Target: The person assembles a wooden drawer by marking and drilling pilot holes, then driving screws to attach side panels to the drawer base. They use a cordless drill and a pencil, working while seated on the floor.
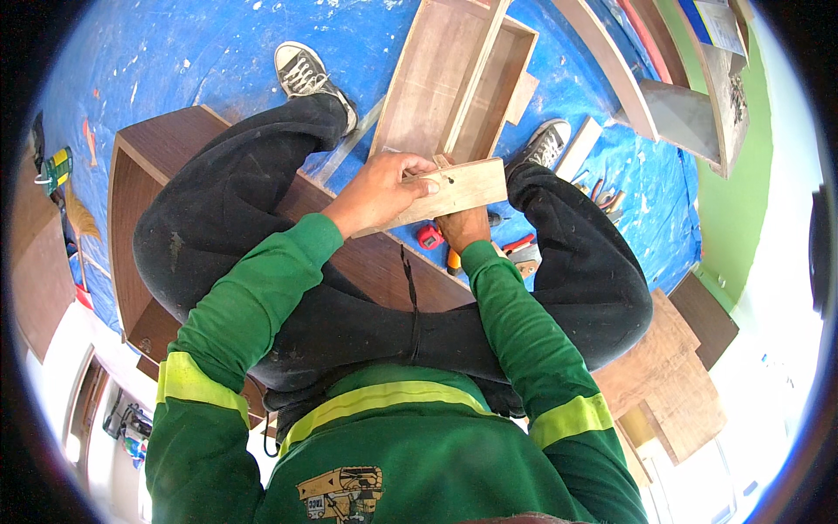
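Observation:
A short, pale wooden board [471, 185] is held up in front of me, with a small dark mark near its middle. My left hand [384, 192] grips its left part, thumb on the near face and fingers over the upper edge. Behind and below the board is my right hand [465, 229], its palm side against it. Most of the right fingers are hidden by the wood, though what look like fingertips show above the top edge. Under my legs lies a long dark-brown wooden cabinet [371, 262], and I sit astride it.
Beyond my hands lies an open wooden drawer box [428, 79] on a blue tarp [218, 52]. A red tape measure [429, 237], red-handled pliers [518, 244] and more hand tools [604, 197] lie near my right leg. Wooden panels [672, 375] lie at the right; curved boards [611, 65] stand at the far right.

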`<state>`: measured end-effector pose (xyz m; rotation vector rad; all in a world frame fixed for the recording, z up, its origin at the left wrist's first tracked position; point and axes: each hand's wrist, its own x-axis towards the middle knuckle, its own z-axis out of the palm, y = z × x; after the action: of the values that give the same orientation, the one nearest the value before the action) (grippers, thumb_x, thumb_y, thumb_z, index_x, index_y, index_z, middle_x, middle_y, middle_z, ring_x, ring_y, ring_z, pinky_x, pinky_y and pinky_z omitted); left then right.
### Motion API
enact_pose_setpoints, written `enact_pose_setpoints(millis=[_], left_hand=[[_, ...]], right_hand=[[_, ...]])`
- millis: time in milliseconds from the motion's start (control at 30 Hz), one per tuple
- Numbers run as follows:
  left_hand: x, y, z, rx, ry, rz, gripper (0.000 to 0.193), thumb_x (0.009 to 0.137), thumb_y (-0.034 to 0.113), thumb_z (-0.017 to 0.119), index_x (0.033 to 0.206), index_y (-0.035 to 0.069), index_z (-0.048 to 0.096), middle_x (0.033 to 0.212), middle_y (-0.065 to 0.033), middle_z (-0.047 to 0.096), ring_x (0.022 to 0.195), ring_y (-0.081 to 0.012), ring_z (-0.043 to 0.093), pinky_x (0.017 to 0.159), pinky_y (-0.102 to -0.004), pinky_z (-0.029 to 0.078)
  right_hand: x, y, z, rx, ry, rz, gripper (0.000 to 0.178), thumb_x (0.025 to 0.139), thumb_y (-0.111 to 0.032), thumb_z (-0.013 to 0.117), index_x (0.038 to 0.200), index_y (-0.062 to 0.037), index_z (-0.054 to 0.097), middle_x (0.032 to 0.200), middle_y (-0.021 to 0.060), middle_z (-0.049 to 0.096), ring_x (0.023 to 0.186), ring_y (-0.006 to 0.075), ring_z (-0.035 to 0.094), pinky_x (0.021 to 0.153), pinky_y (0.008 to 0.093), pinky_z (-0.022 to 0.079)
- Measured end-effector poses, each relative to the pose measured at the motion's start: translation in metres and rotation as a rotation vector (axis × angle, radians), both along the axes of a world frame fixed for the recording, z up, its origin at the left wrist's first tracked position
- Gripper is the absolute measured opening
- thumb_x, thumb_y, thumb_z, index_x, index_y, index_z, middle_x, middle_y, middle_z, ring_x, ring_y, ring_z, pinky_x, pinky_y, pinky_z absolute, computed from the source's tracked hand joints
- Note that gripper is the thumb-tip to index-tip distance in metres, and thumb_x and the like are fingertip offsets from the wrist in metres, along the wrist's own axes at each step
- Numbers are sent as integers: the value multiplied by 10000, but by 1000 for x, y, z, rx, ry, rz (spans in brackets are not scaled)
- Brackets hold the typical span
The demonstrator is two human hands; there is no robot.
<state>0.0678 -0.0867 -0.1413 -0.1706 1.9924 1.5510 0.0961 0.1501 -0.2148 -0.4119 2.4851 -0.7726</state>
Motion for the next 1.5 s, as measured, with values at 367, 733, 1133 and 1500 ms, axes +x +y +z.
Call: enact_pose_setpoints(millis=[367,733,1133,1500], left_hand=[[0,2,2,-11,-4,6,392,995,245,786,1275,-29,779,1201,-239,801,1126,-324,781,1007,-420,575],[4,4,-3,-27,28,16,374,1009,237,793,1267,-34,779,1195,-206,815,1118,-262,784,1014,-394,581],[3,4,3,-90,74,-11,390,1018,271,784,1269,-27,779,1194,-218,809,1117,-294,783,1010,-410,577],[4,6,3,-92,45,5,375,1033,259,773,1286,-19,776,1194,-210,808,1113,-269,781,1001,-402,577]], right_hand=[[-2,-3,11,-65,74,6,729,969,-168,745,1635,-46,473,1459,269,655,1376,466,594,1178,528,453],[-1,-3,12,-97,37,-32,722,940,-138,762,1607,-37,504,1442,262,662,1350,470,607,1161,513,474],[1,-2,9,-63,7,-38,819,921,-129,781,1668,-79,449,1475,254,652,1399,462,582,1189,511,461],[3,-1,0,-100,88,-32,783,949,-175,759,1665,-78,456,1482,237,658,1395,452,588,1191,504,463]])
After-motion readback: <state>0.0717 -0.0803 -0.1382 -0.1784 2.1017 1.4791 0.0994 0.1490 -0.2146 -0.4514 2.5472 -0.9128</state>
